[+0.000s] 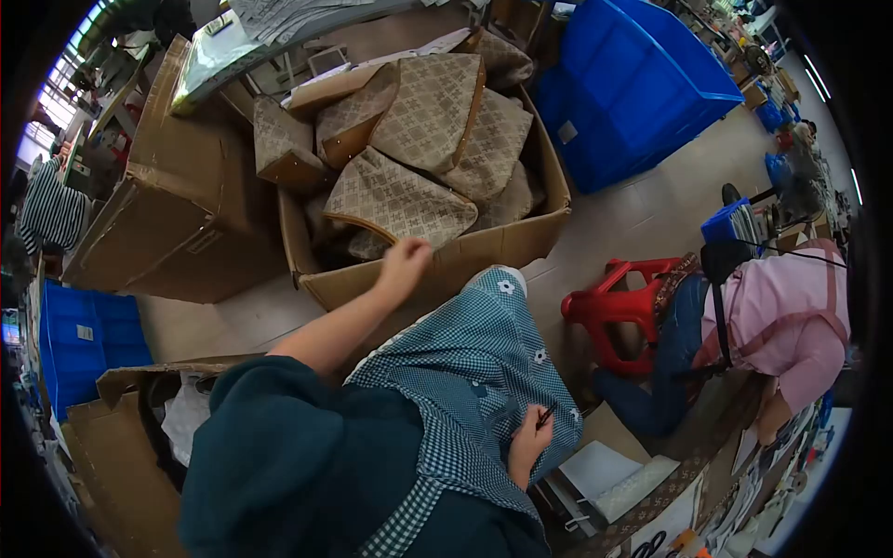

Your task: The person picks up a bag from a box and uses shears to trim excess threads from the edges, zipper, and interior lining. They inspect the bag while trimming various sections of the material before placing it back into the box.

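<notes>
Six or more patterned pieces with brown trim lie heaped in one open cardboard box [446, 260] in the head view, overlapping too much for an exact count. The front piece [400, 197] lies on the near side of the heap, its long axis slanting from upper left to lower right, with a curved brown-trimmed edge facing down and left. One left hand [404, 268] is at the box's near rim, just below that piece, fingers bent inward; whether they pinch anything, I cannot tell. One right hand [528, 448] is over the checkered apron [465, 339], fingers closed around one small dark tool [548, 415] that points to the upper right. Three blue containers show: one large bin [614, 102] right of the box, one bin [88, 339] at far left, and one small crate [720, 227] holding flat pieces. One lower-left carton [107, 465] has white plastic [184, 423] inside. One co-worker [781, 302] bends forward beside one red stool [609, 312].
</notes>
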A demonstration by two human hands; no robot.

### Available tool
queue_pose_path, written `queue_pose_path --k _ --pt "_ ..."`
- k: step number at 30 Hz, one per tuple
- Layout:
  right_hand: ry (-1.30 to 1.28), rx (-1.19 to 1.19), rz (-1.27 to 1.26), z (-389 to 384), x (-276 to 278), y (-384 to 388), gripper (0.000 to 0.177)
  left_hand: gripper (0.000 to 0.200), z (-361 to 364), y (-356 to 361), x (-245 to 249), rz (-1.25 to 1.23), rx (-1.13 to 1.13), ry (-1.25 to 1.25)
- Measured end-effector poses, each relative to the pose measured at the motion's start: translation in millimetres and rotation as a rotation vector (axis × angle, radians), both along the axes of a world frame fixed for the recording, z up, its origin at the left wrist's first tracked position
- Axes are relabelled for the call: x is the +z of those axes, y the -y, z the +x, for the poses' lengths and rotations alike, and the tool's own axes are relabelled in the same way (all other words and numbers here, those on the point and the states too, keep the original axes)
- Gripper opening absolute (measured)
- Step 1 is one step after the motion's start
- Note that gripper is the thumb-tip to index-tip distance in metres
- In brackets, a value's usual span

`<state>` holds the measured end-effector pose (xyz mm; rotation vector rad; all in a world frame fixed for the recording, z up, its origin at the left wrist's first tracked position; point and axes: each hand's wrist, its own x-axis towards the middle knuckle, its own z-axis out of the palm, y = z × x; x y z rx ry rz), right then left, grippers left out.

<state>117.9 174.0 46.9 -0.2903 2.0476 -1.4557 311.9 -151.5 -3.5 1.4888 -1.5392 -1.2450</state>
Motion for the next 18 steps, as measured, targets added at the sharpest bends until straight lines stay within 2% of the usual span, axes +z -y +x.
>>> queue_pose_path --k 1,2,3,6,7,10,11,14,18 --pt "-0.02 0.019 0.045 -4 -8 -11 0.015 0.026 28 21 -26 0.145 0.26 -0.2" --pt "-0.042 0.035 0.089 -6 -11 -18 0.015 0.023 46 32 -20 0.238 0.445 -0.212" --pt "0.028 0.032 0.169 -3 11 -12 0.017 0.027 70 48 -38 0.386 0.494 -0.272" --pt "-0.03 0.086 0.194 -8 2 -16 0.017 0.039 78 68 -61 0.68 0.4 -0.564" --pt "-0.136 0.134 0.118 -6 6 -13 0.016 0.044 68 72 -64 0.738 0.355 -0.571" --pt "-0.191 0.141 0.126 -3 7 -1 0.016 0.041 26 78 -51 0.797 0.423 -0.659" --pt "-0.184 0.144 0.13 -1 8 2 0.016 0.034 18 90 -81 0.702 0.438 -0.716" --pt "-0.159 0.14 0.133 7 14 3 0.016 0.029 2 95 -34 0.687 0.311 -0.81" --pt "-0.054 0.086 0.068 11 24 4 0.015 0.028 -18 76 97 0.664 0.173 -0.94"
